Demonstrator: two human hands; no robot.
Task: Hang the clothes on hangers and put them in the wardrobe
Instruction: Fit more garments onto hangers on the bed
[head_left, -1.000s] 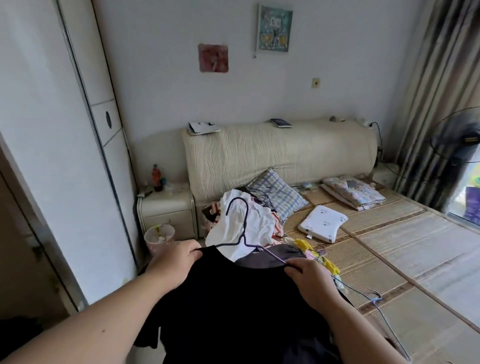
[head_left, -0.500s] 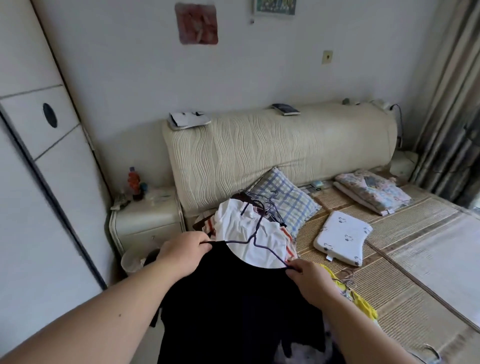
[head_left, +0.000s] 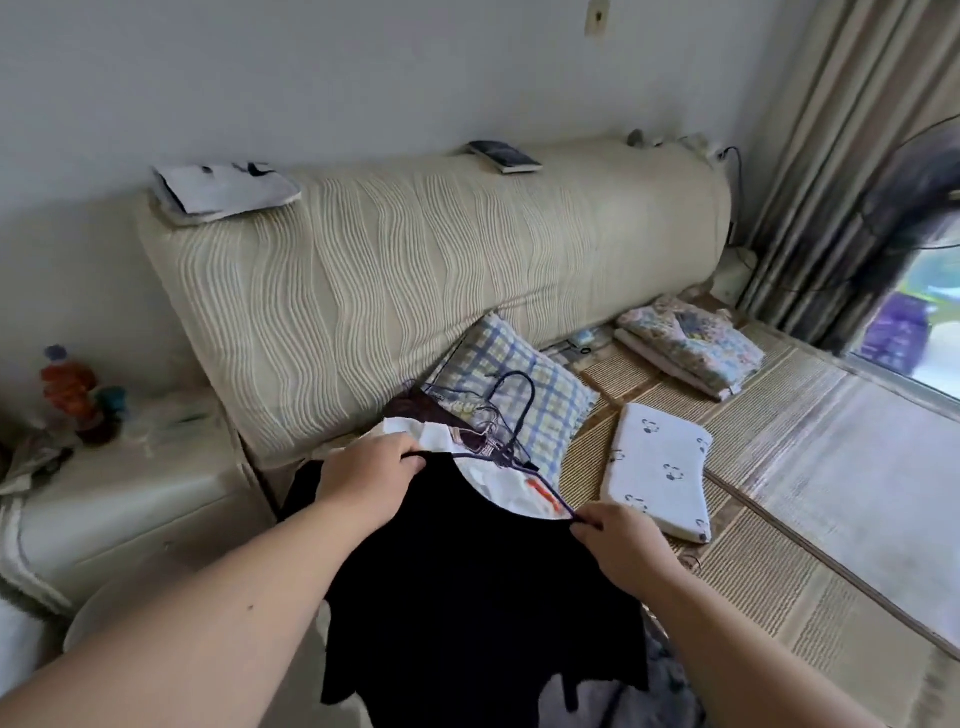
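A black T-shirt hangs in front of me over the bed's near edge. A dark wire hanger sits in its neck opening, hook up. My left hand grips the shirt's left shoulder together with the hanger's left end. My right hand pinches the right shoulder and the hanger's right end. Behind the shirt lies a pile of clothes, with a white garment on top and more wire hangers. The wardrobe is out of view.
A cream padded headboard with a book and papers on top. A plaid pillow, a white pillow and folded bedding lie on the bed mat. Nightstand with bottles left; curtain and fan right.
The view has swung right and down, so the wardrobe has left the frame. Both hands stay on the shirt's shoulders and have spread slightly wider on the hanger.
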